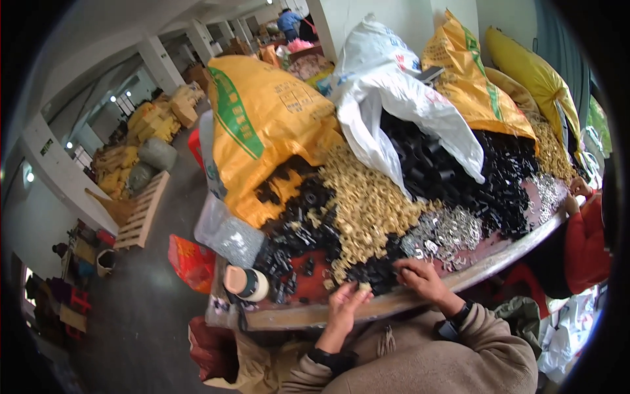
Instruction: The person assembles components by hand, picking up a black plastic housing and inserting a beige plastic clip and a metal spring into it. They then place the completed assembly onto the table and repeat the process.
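W/ the tan heap (pixel 367 203) being used as ref. pt., a small pale piece (pixel 365 287) is being held on its near side, a bit R of its near tip, by the L hand (pixel 344 308). There the grip is being narrowed to a pinch, thumb & fingertips being pressed on the piece w/ next to no gap. The R hand (pixel 425 281) is being held near-R of the heap, fingers bunched, tips being placed over or at small black parts (pixel 374 274); contact can't be told, nor whether anything is being gripped. Key relation, as judged: the piece is being presented at the L fingertips on the side facing the R hand, so L is nearer & R is being set just off, apart from it. Piece's long axis can't be told, too small. Silver parts (pixel 456 228) are being carried R of the heap by the desk (pixel 295 320); a jar (pixel 258 287) is being seen near-L.
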`<state>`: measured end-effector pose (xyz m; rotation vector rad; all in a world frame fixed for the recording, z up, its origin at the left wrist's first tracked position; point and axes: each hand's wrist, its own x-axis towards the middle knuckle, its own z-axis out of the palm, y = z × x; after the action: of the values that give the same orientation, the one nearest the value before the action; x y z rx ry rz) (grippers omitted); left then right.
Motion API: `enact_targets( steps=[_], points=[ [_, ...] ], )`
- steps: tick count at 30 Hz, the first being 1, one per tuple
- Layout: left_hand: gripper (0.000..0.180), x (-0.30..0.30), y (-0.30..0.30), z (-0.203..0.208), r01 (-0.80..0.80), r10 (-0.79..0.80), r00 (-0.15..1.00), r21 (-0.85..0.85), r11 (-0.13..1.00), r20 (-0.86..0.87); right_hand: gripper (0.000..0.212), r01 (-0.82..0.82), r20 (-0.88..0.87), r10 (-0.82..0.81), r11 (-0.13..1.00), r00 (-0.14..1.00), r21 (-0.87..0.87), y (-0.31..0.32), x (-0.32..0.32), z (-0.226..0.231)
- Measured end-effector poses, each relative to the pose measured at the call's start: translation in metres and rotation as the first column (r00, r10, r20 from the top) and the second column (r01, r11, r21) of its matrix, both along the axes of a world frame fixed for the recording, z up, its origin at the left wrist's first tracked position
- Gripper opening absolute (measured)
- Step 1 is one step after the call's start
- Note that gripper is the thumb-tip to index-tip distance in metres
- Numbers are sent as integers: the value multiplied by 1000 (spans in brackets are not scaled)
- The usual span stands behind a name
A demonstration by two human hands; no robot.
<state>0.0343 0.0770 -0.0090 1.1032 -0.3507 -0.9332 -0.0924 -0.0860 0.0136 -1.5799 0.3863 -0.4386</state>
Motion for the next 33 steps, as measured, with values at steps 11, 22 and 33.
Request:
enact_targets(
  steps=[11,22,33],
  points=[
    [23,-35,-39,28,156,-155,979,-2,988,-135,28,-202,226,145,945,963,257,-9,-25,2],
    [27,-65,-70,25,300,-283,936,49,953,-210,27,-91,376,-57,928,925,362,-17,-62,-12],
    [28,-70,-102,20,395,-370,900,68,916,-231,13,265,236,-258,964,937,0,-34,-78,-10]
  ],
)
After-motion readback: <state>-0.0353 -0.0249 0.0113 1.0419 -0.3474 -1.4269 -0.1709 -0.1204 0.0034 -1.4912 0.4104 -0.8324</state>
